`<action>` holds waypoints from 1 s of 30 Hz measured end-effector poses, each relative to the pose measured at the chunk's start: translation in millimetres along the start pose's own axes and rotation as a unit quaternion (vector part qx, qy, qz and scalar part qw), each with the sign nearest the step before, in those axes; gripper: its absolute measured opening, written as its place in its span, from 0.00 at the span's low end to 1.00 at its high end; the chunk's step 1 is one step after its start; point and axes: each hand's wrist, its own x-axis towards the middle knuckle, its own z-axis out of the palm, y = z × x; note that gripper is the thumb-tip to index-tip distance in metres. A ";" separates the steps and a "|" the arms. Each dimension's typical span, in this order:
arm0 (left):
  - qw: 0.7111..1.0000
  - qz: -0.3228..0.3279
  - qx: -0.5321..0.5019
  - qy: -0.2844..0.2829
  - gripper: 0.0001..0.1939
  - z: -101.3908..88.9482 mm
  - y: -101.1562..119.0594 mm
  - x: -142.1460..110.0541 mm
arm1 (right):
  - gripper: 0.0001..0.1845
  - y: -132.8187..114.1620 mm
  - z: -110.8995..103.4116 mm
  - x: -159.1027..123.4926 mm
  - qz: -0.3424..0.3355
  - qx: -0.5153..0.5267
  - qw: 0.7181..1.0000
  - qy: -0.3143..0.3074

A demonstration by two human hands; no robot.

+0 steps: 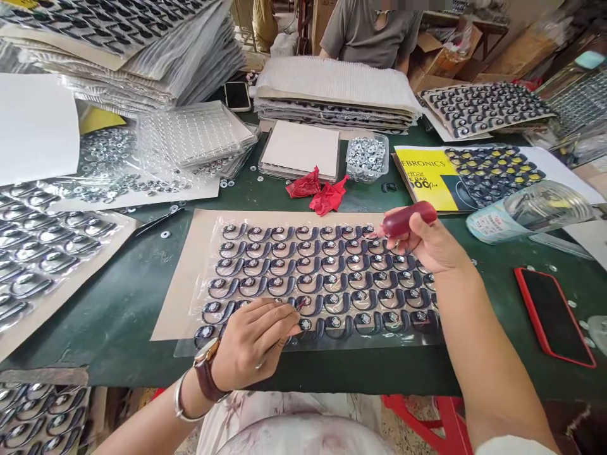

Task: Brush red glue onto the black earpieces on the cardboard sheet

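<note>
My right hand is wrapped round a small dark red squeeze bottle, its pale nozzle pointing left and down over the top right of a sheet. That clear plastic sheet holds rows of dark curved pieces, each with a shiny round metal washer at one end. Over the sheet's lower left part rests my left hand, fingers pinched together. A thin reddish tip shows at its fingertips beside one washer; the rest is hidden. Beige card lies beneath the sheet.
Behind the sheet are crumpled red scraps, a clear tub of washers and a stack of cards. To the right lie a tipped plastic jar and a red-cased phone. A person sits across the table.
</note>
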 end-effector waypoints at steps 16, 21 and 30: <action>0.996 0.073 0.047 -0.019 0.08 -5.5 33.8 -26.3 | 0.10 54.2 134.2 -76.3 -0.078 0.020 0.995 -0.053; 0.996 0.058 0.058 -0.023 0.08 -3.7 36.5 -25.5 | 0.13 65.1 133.0 -79.1 -0.085 -0.064 0.992 -0.069; 0.995 0.065 0.073 -0.034 0.09 -4.0 42.9 -27.3 | 0.15 63.0 135.5 -80.6 -0.125 -0.127 0.982 -0.069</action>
